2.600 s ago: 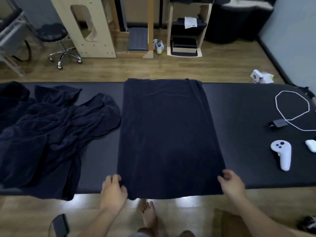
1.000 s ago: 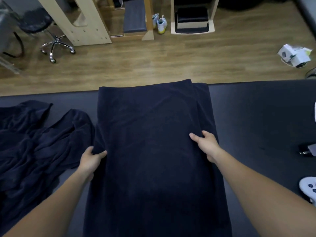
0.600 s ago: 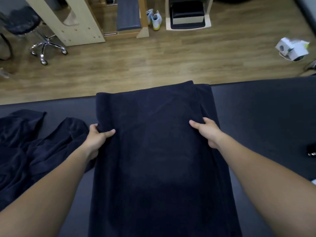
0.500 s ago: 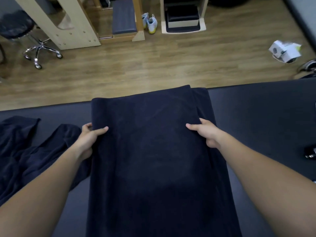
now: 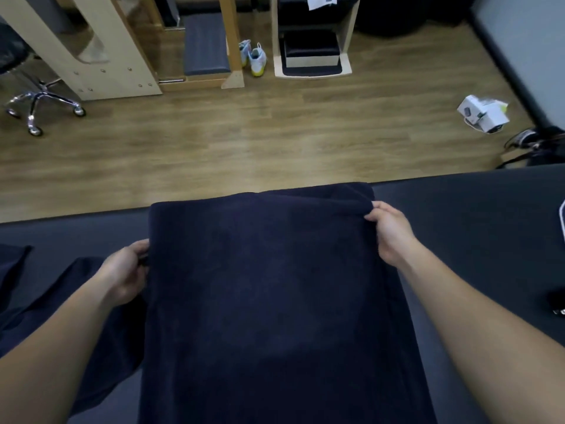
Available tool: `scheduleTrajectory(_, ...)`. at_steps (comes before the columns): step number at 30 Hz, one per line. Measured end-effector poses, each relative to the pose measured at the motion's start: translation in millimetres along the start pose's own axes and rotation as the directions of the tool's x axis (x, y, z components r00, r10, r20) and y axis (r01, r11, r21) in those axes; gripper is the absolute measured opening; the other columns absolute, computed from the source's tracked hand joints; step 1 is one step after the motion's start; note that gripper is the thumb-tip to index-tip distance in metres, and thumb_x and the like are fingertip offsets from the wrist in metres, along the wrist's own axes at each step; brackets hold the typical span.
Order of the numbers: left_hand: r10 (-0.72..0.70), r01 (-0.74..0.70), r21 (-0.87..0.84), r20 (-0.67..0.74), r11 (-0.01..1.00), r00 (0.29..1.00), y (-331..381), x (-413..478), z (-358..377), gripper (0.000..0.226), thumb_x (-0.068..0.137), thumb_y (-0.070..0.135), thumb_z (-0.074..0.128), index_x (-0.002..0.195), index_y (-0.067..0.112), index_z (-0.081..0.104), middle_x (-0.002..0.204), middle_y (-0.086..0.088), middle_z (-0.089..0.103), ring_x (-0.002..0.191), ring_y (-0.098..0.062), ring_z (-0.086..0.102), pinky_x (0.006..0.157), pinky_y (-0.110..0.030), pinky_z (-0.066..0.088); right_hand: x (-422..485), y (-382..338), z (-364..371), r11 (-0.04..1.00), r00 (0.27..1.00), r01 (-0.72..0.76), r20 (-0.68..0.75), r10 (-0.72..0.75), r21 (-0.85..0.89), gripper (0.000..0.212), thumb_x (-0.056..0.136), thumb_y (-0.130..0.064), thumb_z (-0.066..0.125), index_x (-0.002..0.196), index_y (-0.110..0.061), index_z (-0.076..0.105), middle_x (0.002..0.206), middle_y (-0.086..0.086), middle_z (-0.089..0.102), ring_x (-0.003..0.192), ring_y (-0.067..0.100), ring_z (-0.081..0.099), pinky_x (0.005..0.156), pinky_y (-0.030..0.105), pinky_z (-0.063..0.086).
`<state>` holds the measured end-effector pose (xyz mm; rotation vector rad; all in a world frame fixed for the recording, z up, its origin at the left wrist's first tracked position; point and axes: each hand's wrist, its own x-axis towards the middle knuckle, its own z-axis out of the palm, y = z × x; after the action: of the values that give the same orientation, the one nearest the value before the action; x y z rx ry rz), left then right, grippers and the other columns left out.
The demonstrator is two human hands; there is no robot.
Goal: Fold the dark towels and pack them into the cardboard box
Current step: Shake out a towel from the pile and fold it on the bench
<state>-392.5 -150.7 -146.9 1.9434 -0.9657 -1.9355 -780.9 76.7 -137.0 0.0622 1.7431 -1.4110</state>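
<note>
A dark navy towel (image 5: 269,289) lies lengthwise on the black padded table (image 5: 477,221), its upper layer folded over toward the far edge. My left hand (image 5: 123,272) grips the towel's left edge, fingers curled under the cloth. My right hand (image 5: 389,229) pinches the folded layer's far right corner, close to the towel's far end. A heap of other dark towels (image 5: 36,304) lies at the left, partly behind my left forearm. No cardboard box is in view.
Beyond the table is wooden floor with a wheeled stool (image 5: 36,99), wooden furniture (image 5: 101,47), a pair of shoes (image 5: 253,58) and a small white box (image 5: 484,113). A dark object (image 5: 558,298) sits at the table's right edge.
Both hands have carried the towel's near edge forward over itself, from the front of the table toward its far end. The right hand is now at the far corner; the view has tilted.
</note>
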Motion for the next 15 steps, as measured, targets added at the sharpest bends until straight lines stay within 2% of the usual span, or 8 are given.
scheduleTrajectory(2, 0.025, -0.026, 0.069, 0.014, 0.997, 1.0, 1, 2, 2, 0.03, 0.106, 0.015, 0.041, 0.118, 0.012, 0.069, 0.11, -0.008, 0.071, 0.092, -0.022, 0.066, 0.087, -0.036, 0.054, 5, 3, 2, 0.993, 0.997, -0.072, -0.025, 0.07, -0.09, 0.01, 0.092, -0.009, 0.058, 0.095, -0.012, 0.068, 0.102, 0.007, 0.07, 0.093, 0.02, 0.066, 0.068, 0.03, 0.051)
scheduleTrajectory(4, 0.04, -0.047, 0.13, 0.058, 0.99, 0.998, 3, 3, 3, 0.028, 0.105, 0.025, 0.05, 0.118, 0.011, 0.07, 0.096, -0.003, 0.072, 0.08, -0.017, 0.064, 0.077, -0.032, 0.055, 10, 1, 12, 0.975, 0.995, -0.099, -0.018, 0.097, -0.201, 0.016, 0.091, -0.017, 0.069, 0.103, -0.009, 0.065, 0.098, 0.003, 0.069, 0.083, 0.016, 0.065, 0.062, 0.028, 0.05)
scheduleTrajectory(5, 0.044, -0.053, 0.141, 0.066, 0.989, 0.997, 4, 5, 3, 0.031, 0.103, 0.031, 0.053, 0.117, 0.011, 0.071, 0.09, -0.001, 0.071, 0.076, -0.016, 0.061, 0.073, -0.031, 0.053, 12, -5, 16, 0.972, 0.996, -0.088, -0.018, 0.087, -0.217, 0.021, 0.091, -0.017, 0.07, 0.109, -0.01, 0.062, 0.094, 0.001, 0.067, 0.081, 0.015, 0.064, 0.061, 0.027, 0.05)
scheduleTrajectory(7, 0.072, -0.079, 0.154, 0.051, 0.985, 0.996, 8, 6, 6, 0.037, 0.1, 0.04, 0.057, 0.109, 0.009, 0.073, 0.081, 0.002, 0.07, 0.069, -0.013, 0.06, 0.07, -0.029, 0.051, 16, -21, 20, 0.992, 1.0, -0.014, 0.015, 0.016, -0.123, 0.025, 0.091, -0.012, 0.068, 0.116, -0.013, 0.063, 0.098, 0.003, 0.069, 0.091, 0.024, 0.068, 0.068, 0.033, 0.055)
scheduleTrajectory(9, 0.096, -0.103, 0.175, 0.049, 0.979, 0.994, 9, 9, 8, 0.034, 0.097, 0.039, 0.063, 0.105, 0.007, 0.073, 0.091, -0.004, 0.076, 0.08, -0.018, 0.07, 0.079, -0.032, 0.055, 21, -30, 16, 0.997, 0.997, 0.069, 0.035, -0.07, 0.014, 0.008, 0.093, -0.012, 0.065, 0.098, -0.017, 0.069, 0.1, 0.007, 0.073, 0.099, 0.029, 0.07, 0.079, 0.04, 0.058)
scheduleTrajectory(11, 0.105, -0.106, 0.22, 0.015, 0.97, 0.994, 9, 12, 12, 0.03, 0.092, 0.034, 0.07, 0.103, 0.006, 0.073, 0.104, -0.012, 0.076, 0.098, -0.027, 0.071, 0.09, -0.038, 0.054, 24, -21, 2, 0.994, 0.993, 0.11, -0.045, -0.108, 0.026, 0.011, 0.095, -0.013, 0.061, 0.09, -0.02, 0.066, 0.103, 0.009, 0.073, 0.095, 0.025, 0.069, 0.079, 0.041, 0.058)
scheduleTrajectory(13, 0.119, -0.108, 0.258, -0.03, 0.96, 0.992, 8, 16, 17, 0.023, 0.09, 0.031, 0.074, 0.093, 0.009, 0.07, 0.103, -0.013, 0.076, 0.092, -0.028, 0.07, 0.083, -0.036, 0.054, 27, -1, -14, 0.995, 0.984, 0.066, -0.16, -0.077, -0.07, 0.013, 0.096, -0.013, 0.059, 0.089, -0.022, 0.064, 0.11, 0.013, 0.071, 0.093, 0.024, 0.067, 0.079, 0.042, 0.058)
scheduleTrajectory(15, 0.15, -0.12, 0.287, -0.086, 0.95, 0.985, 7, 20, 25, 0.025, 0.086, 0.035, 0.076, 0.09, 0.014, 0.064, 0.106, -0.013, 0.075, 0.089, -0.027, 0.069, 0.08, -0.038, 0.052, 31, 7, -19, 0.988, 0.98, 0.005, -0.194, -0.035, -0.156, 0.01, 0.093, -0.014, 0.062, 0.089, -0.021, 0.067, 0.11, 0.014, 0.071, 0.093, 0.026, 0.068, 0.084, 0.047, 0.058)
